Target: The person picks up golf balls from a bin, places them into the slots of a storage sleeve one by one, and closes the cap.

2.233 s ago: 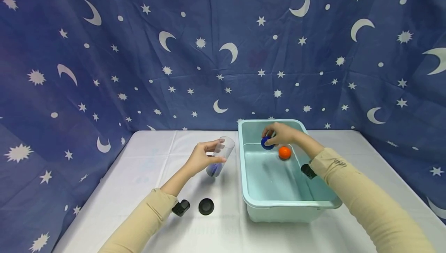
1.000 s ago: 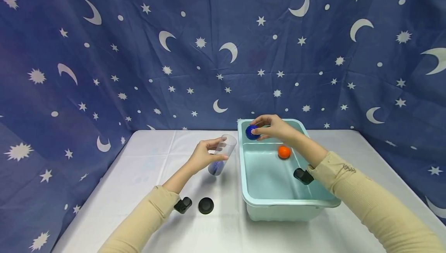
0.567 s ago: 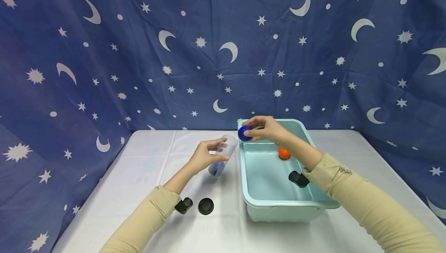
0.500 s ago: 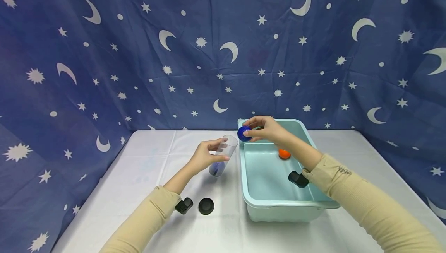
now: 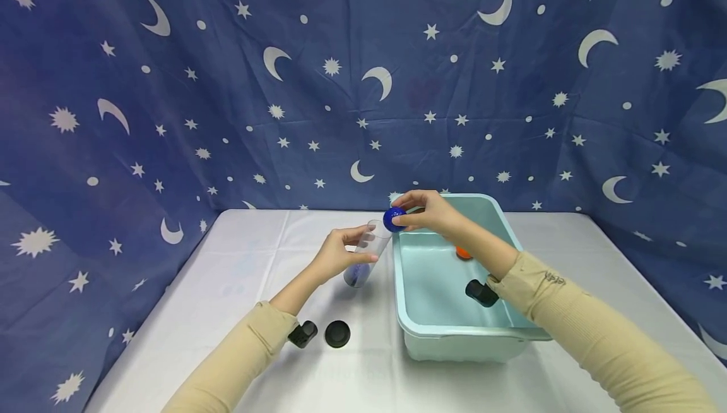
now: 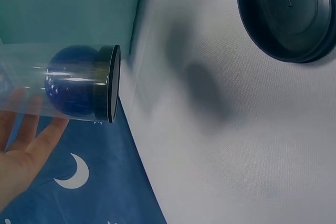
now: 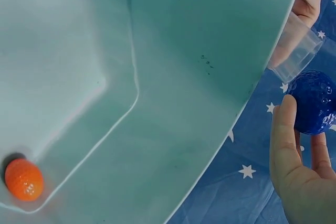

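Observation:
My left hand (image 5: 339,254) grips a clear plastic tube (image 5: 372,244), tilted to the right with its open mouth up. Inside it, a blue ball (image 6: 72,81) sits at the bottom against a black end cap (image 6: 107,83). Between thumb and fingers my right hand (image 5: 433,214) pinches a second blue ball, a dimpled golf ball (image 7: 313,102), right at the tube's mouth. An orange golf ball (image 7: 24,179) lies on the floor of the pale green tub (image 5: 400,280), partly covered by my right forearm in the head view.
A round black lid (image 5: 337,334) lies on the white tablecloth (image 5: 363,375) in front of my left hand. The tub's tall walls stand just right of the tube. A blue curtain (image 5: 318,84) with moons and stars hangs behind the table.
My right hand has lifted the blue golf ball out of the tub and carried it left to the tube's mouth. The left hand with the tube has shifted slightly right.

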A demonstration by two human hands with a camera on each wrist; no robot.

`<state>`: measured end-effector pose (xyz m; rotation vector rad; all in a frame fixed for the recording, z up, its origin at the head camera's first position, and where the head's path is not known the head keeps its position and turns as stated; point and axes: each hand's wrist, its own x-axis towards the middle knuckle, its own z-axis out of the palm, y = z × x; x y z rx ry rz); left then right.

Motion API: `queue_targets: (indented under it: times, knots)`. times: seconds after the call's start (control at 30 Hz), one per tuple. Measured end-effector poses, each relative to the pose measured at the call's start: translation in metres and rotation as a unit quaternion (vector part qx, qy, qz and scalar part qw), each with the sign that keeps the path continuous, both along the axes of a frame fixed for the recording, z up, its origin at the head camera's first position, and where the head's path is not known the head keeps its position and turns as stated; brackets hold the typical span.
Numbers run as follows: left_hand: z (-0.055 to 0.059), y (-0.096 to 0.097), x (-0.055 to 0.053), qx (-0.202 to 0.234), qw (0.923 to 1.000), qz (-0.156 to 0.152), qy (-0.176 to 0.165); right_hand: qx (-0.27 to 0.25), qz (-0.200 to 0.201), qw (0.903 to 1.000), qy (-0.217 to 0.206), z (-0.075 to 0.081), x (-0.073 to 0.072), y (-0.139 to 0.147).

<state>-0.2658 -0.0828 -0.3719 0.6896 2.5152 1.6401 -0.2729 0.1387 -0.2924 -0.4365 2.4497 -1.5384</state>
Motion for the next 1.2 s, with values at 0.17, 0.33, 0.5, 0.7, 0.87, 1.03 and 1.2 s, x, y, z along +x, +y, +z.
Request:
queue_targets:
  times: [0.17,0.33,0.5,0.7,0.87,1.03,1.2]
  knots:
    - [0.001,0.003,0.000,0.000,1.0000,-0.001,0.001,0.005,0.010,0.9998,0.016,-0.001,0.000,-0.001]
    - [0.000,0.004,0.000,0.001,1.0000,-0.002,0.002,0.009,0.015,0.9995,0.025,-0.002,0.000,-0.004]
    - [0.000,0.006,-0.001,-0.002,1.0000,-0.003,0.003,0.010,0.020,0.9993,0.032,-0.004,0.000,-0.006]
    - [0.002,0.007,-0.001,-0.007,1.0000,0.002,0.005,0.009,0.033,0.9982,0.050,-0.003,0.002,-0.007]
    - [0.001,0.007,-0.001,-0.006,0.9999,0.003,0.014,-0.006,0.035,0.9982,0.049,0.000,0.001,-0.003]
    - [-0.005,0.003,-0.002,-0.002,0.9999,0.013,0.007,0.001,0.035,0.9984,0.044,-0.001,-0.002,0.003]
    - [-0.005,0.002,-0.002,0.008,0.9998,0.017,-0.006,0.021,0.023,0.9980,0.055,-0.007,-0.009,0.013]
